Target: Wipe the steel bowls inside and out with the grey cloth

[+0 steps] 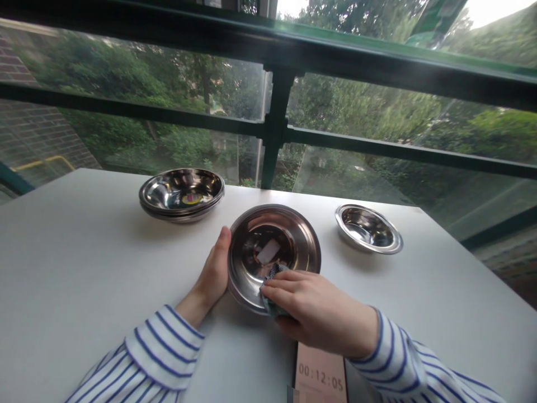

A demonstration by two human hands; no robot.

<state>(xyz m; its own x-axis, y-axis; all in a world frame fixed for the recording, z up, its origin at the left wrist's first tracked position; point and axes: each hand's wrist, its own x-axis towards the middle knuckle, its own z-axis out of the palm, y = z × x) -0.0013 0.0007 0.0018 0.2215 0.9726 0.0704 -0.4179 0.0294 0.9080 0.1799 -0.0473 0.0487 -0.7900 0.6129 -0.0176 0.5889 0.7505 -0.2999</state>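
Observation:
A shiny steel bowl (306, 240) stands in front of me, its inside turned partly towards me. My left hand (215, 271) grips the bowl's left side, thumb up along the rim and the other fingers hidden behind or under it. In my right hand (312, 302) is a bunched dark grey cloth (272, 305), pressed against the near right part of the bowl's inner wall and rim. Both sleeves are white with blue stripes. A pale rectangle, seemingly a reflection, shows in the bowl's bottom.
Several nested steel bowls (182, 193) stand at the back left, the top one with a yellow and red sticker. A smaller steel bowl (369, 229) sits at the right. Below my right hand lies a phone (321, 372) showing a timer. Green-framed windows edge the white table (104, 268).

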